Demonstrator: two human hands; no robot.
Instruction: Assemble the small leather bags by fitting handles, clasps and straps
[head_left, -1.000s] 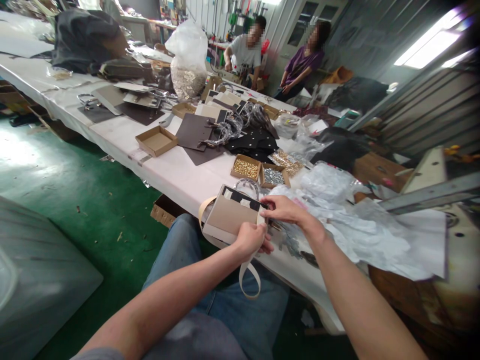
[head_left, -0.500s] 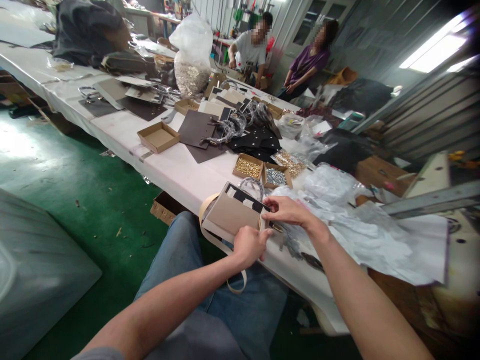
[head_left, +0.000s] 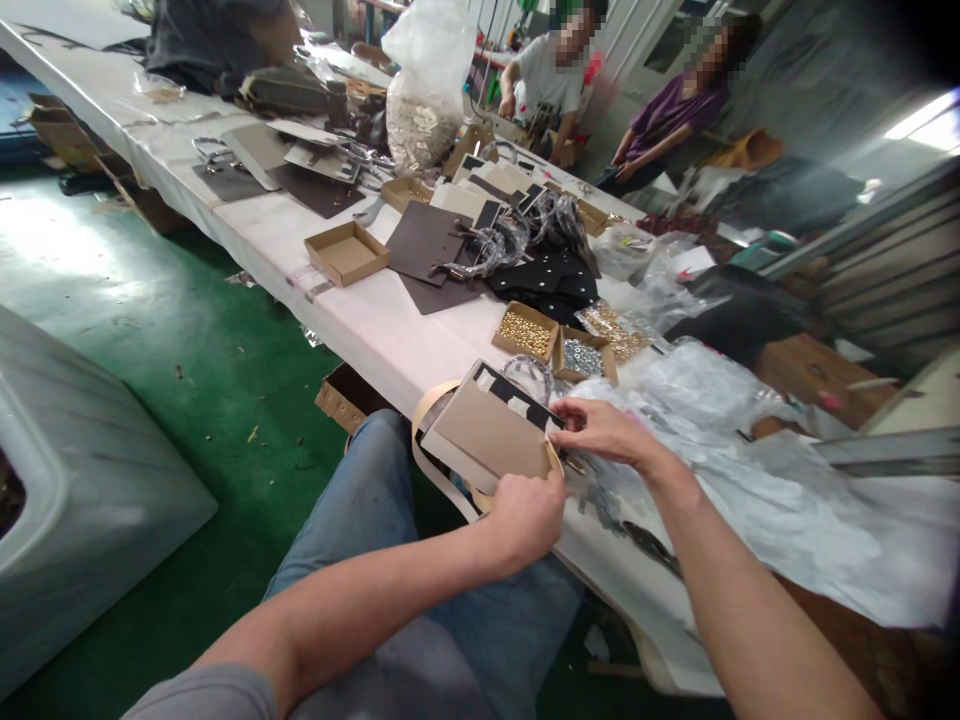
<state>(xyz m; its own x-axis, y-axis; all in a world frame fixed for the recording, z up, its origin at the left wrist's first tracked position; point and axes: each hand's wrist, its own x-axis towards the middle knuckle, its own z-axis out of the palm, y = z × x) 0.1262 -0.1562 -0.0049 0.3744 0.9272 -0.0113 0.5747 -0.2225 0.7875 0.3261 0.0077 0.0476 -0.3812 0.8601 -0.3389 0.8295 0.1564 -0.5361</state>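
Note:
A tan flat bag piece (head_left: 487, 435) with a dark inner edge and a beige strap (head_left: 439, 475) rests on the table's near edge over my lap. My left hand (head_left: 529, 515) is closed on its lower right corner and the strap. My right hand (head_left: 600, 432) pinches its right edge, fingers pressed together. Just beyond stand a small box of gold studs (head_left: 525, 332) and a small box of silver studs (head_left: 585, 357).
The long white table (head_left: 360, 320) carries an empty cardboard box (head_left: 346, 252), dark leather sheets (head_left: 427, 245), black pieces, metal rings and clear plastic bags (head_left: 697, 385). Two people sit at the far end. Green floor lies at left, with a carton (head_left: 345, 395) under the table.
My view has swung left and tilted, so everything sits further right. My left hand slid down to the piece's lower corner and the hanging strap loop has been drawn up.

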